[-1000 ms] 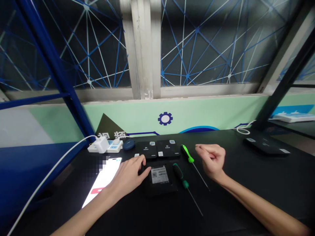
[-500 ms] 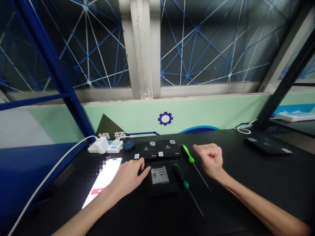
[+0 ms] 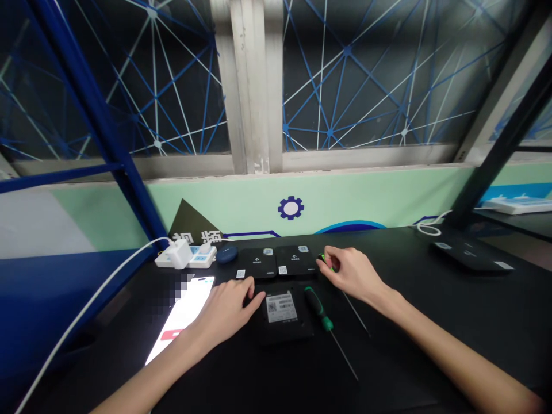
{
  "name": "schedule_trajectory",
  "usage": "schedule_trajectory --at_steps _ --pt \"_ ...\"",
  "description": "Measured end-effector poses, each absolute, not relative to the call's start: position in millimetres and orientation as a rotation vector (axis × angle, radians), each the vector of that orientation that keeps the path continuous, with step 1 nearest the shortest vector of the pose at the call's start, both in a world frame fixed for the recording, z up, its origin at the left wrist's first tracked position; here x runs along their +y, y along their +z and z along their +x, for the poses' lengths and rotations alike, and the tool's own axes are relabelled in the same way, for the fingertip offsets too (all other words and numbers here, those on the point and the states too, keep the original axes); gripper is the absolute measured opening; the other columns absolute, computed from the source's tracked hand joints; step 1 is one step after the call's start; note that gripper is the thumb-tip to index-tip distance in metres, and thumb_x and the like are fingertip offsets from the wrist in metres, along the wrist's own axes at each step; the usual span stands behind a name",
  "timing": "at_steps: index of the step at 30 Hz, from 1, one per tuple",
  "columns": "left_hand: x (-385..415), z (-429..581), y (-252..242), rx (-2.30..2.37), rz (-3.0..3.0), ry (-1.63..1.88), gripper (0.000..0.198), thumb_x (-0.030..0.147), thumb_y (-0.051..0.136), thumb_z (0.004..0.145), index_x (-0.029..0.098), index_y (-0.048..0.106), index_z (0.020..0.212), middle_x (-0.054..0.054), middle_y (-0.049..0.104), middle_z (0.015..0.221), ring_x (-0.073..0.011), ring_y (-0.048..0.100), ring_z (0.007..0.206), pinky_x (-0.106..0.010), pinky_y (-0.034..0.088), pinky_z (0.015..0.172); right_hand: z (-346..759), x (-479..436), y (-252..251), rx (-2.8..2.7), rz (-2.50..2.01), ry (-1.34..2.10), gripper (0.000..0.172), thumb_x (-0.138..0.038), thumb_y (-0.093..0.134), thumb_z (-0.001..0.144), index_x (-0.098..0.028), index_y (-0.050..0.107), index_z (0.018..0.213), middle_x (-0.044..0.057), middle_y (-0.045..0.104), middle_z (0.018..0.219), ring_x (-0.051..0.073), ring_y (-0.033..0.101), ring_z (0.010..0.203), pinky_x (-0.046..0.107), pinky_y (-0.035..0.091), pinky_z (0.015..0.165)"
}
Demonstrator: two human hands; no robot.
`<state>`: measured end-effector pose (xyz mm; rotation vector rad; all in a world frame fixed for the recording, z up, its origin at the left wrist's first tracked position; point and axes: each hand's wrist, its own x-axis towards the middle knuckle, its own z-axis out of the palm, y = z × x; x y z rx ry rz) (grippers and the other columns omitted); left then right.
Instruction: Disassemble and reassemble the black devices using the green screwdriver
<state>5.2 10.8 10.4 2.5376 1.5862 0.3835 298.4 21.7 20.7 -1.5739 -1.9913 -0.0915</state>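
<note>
My left hand (image 3: 224,313) lies flat on the black table, fingers apart, with its thumb and fingertips against the left edge of a small black box (image 3: 282,315) that bears a white label. My right hand (image 3: 351,273) is curled over the handle of a light green screwdriver (image 3: 322,257). Only the handle's end and the thin shaft behind the wrist show. A dark green screwdriver (image 3: 318,307) lies between the box and that hand, untouched.
Two more black boxes (image 3: 259,263) (image 3: 295,260) sit behind the labelled one. A lit phone (image 3: 183,316) lies left of my left hand. Behind it are a white power strip (image 3: 190,257) with cable (image 3: 86,310) and a blue round object (image 3: 226,253). A flat black device (image 3: 468,256) sits far right.
My right hand, raised and loosely curled before, has dropped left and forward onto the light green screwdriver's handle. My left hand and the box have stayed put.
</note>
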Motion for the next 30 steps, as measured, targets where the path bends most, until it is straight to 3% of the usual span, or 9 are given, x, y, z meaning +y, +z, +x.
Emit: schedule_trajectory --at_steps 6,11,16,22,30 --pt "11.4 2.9 7.3 1.585 2.519 0.398 0.040 0.053 0.037 0.097 0.023 0.054 0.076 0.000 0.059 0.064 -0.0211 0.058 0.058 -0.028 0.029 0.054 294.3 9.9 23.5 -2.335 -1.547 0.151 0.040 -0.035 0.068 0.077 -0.020 0.049 0.045 -0.002 0.055 0.045 0.012 0.044 0.041 0.027 0.028 0.047" --pt "12.4 2.1 6.4 1.588 2.520 0.378 0.040 0.054 0.037 0.098 0.023 0.052 0.076 0.000 0.060 0.065 -0.0211 0.058 0.059 -0.028 0.027 0.054 289.3 3.8 14.8 -2.440 -1.558 0.241 0.043 -0.038 0.074 0.073 -0.021 0.052 0.040 -0.001 0.051 0.040 0.013 0.043 0.038 0.028 0.027 0.046" --pt "11.9 4.3 9.5 1.601 2.514 0.333 0.040 0.053 0.036 0.099 0.023 0.049 0.075 0.000 0.060 0.066 -0.0206 0.057 0.060 -0.029 0.026 0.054 283.2 3.0 13.9 -2.384 -1.743 0.274 0.039 -0.040 0.067 0.077 -0.021 0.056 0.045 0.000 0.058 0.048 0.015 0.052 0.046 0.028 0.029 0.048" --pt "12.2 6.4 10.4 1.612 2.502 0.316 0.040 0.052 0.037 0.098 0.023 0.047 0.074 0.002 0.059 0.064 -0.0192 0.055 0.058 -0.029 0.026 0.054 278.3 4.6 18.2 -2.237 -1.952 0.325 0.031 -0.042 0.068 0.072 -0.021 0.061 0.050 0.002 0.065 0.058 0.017 0.059 0.056 0.027 0.031 0.052" --pt "13.3 4.3 6.9 1.617 2.513 0.312 0.041 0.054 0.036 0.098 0.023 0.047 0.074 0.003 0.057 0.061 -0.0179 0.052 0.055 -0.029 0.026 0.052 284.7 12.2 15.6 -2.153 -2.011 0.255 0.032 -0.043 0.063 0.075 -0.022 0.065 0.052 0.003 0.068 0.062 0.019 0.062 0.060 0.029 0.031 0.053"
